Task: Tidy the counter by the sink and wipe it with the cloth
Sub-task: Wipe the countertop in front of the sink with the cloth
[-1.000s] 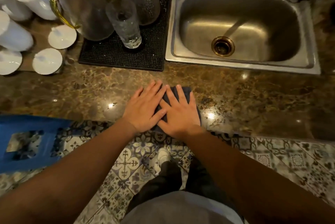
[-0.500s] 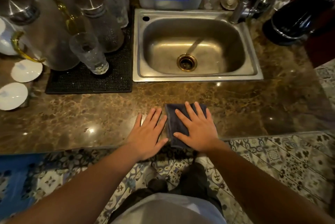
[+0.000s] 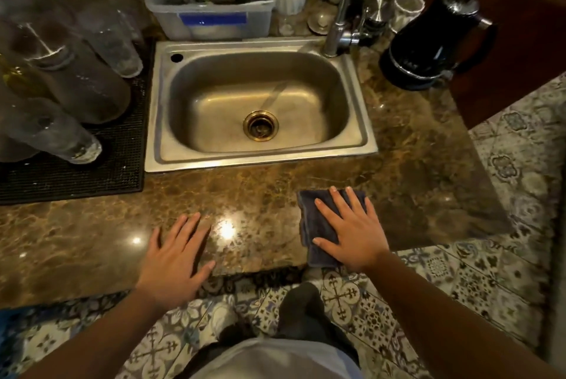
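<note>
Right hand (image 3: 352, 233) pressed flat, fingers spread, on a dark folded cloth (image 3: 318, 225) at the near bench (image 3: 260, 191) edge, nearer than the sink (image 3: 260, 102). Left hand (image 3: 174, 259) flat and splayed on bare bench, well left of the cloth, gripping nothing.

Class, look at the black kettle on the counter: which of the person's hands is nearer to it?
Right. The right hand, flat on the dark cloth, lies below and left of the kettle. The left hand rests bare on the counter, farther left.
</note>
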